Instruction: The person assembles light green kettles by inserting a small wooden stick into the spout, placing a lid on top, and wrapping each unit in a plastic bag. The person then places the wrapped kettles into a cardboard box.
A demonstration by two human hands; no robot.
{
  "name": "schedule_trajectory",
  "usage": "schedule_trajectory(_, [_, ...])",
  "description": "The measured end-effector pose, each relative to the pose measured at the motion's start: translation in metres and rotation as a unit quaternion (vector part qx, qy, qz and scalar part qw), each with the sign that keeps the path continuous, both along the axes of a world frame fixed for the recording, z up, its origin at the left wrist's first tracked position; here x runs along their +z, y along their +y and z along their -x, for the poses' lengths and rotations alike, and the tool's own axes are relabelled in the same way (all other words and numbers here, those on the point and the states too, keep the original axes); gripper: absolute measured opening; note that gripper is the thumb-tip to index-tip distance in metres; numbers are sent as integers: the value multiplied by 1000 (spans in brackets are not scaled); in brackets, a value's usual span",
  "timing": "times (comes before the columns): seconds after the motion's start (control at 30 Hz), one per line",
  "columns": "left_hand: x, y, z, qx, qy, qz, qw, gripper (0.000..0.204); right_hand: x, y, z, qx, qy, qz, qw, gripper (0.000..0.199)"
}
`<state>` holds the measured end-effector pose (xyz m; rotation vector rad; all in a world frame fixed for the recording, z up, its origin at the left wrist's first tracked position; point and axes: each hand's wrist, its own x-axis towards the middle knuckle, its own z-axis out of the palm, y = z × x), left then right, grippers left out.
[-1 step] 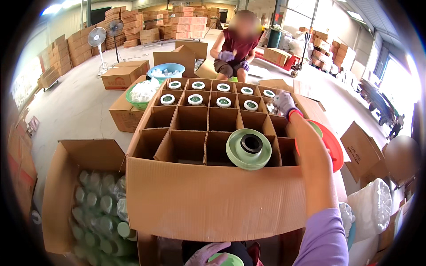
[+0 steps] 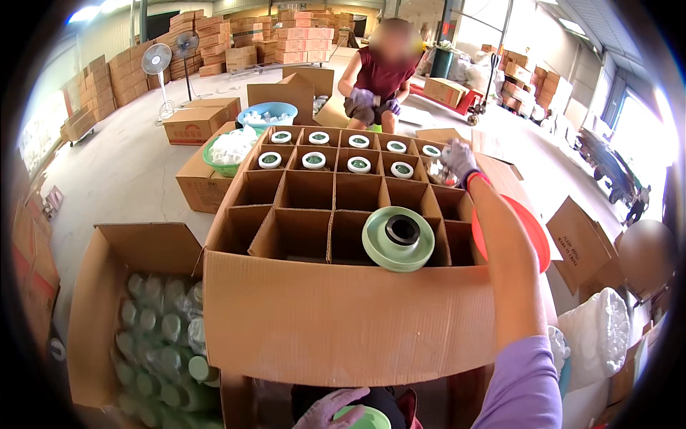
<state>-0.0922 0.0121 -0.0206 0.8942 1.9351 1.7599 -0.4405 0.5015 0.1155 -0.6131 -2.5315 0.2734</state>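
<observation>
At upper right of centre, the gloved right hand [image 2: 461,157] is over the partitioned carton [image 2: 350,322]; a shiny glass piece [image 2: 442,175] lies just below and left of its fingers, its long axis unclear. Whether they grasp it, I cannot tell. The left hand [image 2: 331,410], at the lower edge, is farther off, its fingers against a green cup [image 2: 366,419], grip unclear. Cardboard dividers [image 2: 361,194] flank the glass; a white-rimmed top [image 2: 402,170] stands to its left, a pale-green flanged piece [image 2: 386,256] lower, a red basin [image 2: 540,242] beside the right forearm.
</observation>
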Motion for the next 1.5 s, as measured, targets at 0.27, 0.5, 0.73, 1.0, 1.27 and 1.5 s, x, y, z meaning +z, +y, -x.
schedule_trajectory(0.27, [15, -1, 3, 15, -119, -94, 988, 31, 165, -46, -126, 216, 194, 36, 956, 61])
schedule_trajectory(0.5, [72, 21, 33, 120, -78, -367, 919, 70, 103, -213, -287, 438, 132, 244, 855, 47])
schedule_trajectory(0.73, [6, 0, -17, 163, -97, -420, 888, 114, -21, -279, -370, 375, 132, 325, 858, 46])
schedule_trajectory(1.0, [-26, -45, -29, 192, -233, -403, 864, 64, -72, -317, -400, 531, 150, 285, 784, 58])
schedule_trajectory(1.27, [-36, -93, -3, 207, -243, -239, 917, 54, -116, -292, -443, 516, -21, 455, 726, 52])
schedule_trajectory(1.5, [32, -109, -37, 113, -199, -58, 972, 80, -186, -286, -548, 430, -53, 572, 696, 67])
